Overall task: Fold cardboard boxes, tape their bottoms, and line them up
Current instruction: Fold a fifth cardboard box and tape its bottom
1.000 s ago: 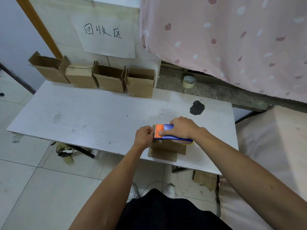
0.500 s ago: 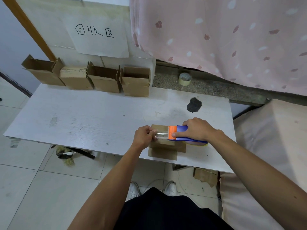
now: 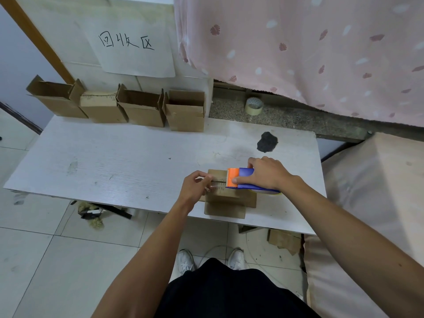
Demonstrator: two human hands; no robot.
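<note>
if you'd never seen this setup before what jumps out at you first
The orange and blue tape dispenser stands out, gripped by the right hand on a small cardboard box at the white table's near edge, while the left hand pinches the clear tape at its left edge. Behind, four boxes stand in a row against the wall under a handwritten paper sign, and a pink curtain fills the upper right.

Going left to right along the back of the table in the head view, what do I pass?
leftmost open box → closed-top box → third box, open → fourth box, open → roll of tape
</note>
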